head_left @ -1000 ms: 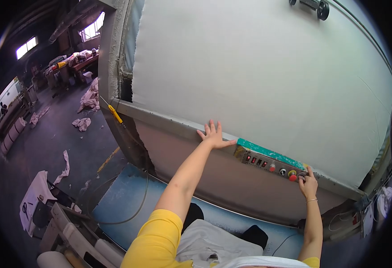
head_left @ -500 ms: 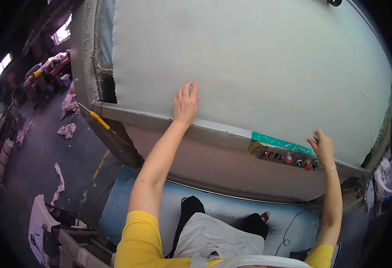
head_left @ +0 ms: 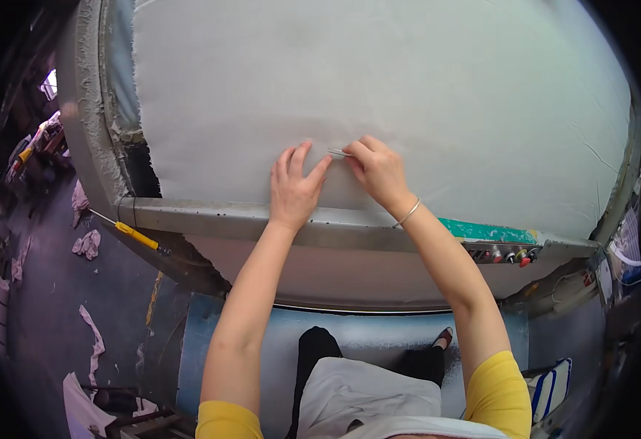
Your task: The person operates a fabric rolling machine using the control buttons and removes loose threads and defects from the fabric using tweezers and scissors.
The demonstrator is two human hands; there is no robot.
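Pale fabric (head_left: 408,80) lies spread over the wide machine surface. My right hand (head_left: 380,170) pinches small metal tweezers (head_left: 340,153), whose tips point left just above or on the fabric. Beside them, my left hand (head_left: 296,186) rests on the fabric with its fingers spread and holds nothing. Both hands are just beyond the metal front rail (head_left: 218,218). To the right of my right forearm, a control panel (head_left: 507,254) with knobs and a red button sits under a green strip (head_left: 488,231).
A yellow-handled tool (head_left: 136,234) hangs at the rail's left end. Cloth scraps (head_left: 87,244) lie on the dark floor at left. Under my feet is a blue platform (head_left: 210,344). A striped bag (head_left: 551,391) is at the lower right.
My right hand has moved from the control panel leftward over the fabric, beside my left hand. My left hand has gone from the rail onto the fabric. The camera view has shifted.
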